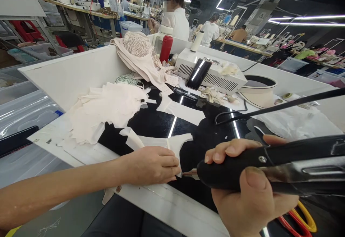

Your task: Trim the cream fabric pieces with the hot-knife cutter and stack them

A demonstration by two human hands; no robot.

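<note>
My left hand (pixel 155 165) presses on a cream fabric piece (pixel 174 143), fingers together near its lower right corner. The piece lies on the glossy black work surface (pixel 207 136), its left end curling up. My right hand (pixel 250 194) grips a thick black handheld tool (pixel 231 167) with a metal lever along its side. Its thin metal tip points left and meets the fabric's edge beside my left fingertips. Whether the tip touches the cloth, I cannot tell. Another cream fabric piece (pixel 185 111) lies flat farther back.
On the left is a pile of cream fabric pieces (pixel 105 107). Behind stand a white vented box (pixel 212 69) with a phone (pixel 199 73) leaning on it, and a red bottle (pixel 166 48). A black cable (pixel 283 104) crosses on the right, above scissors with coloured handles (pixel 304 219).
</note>
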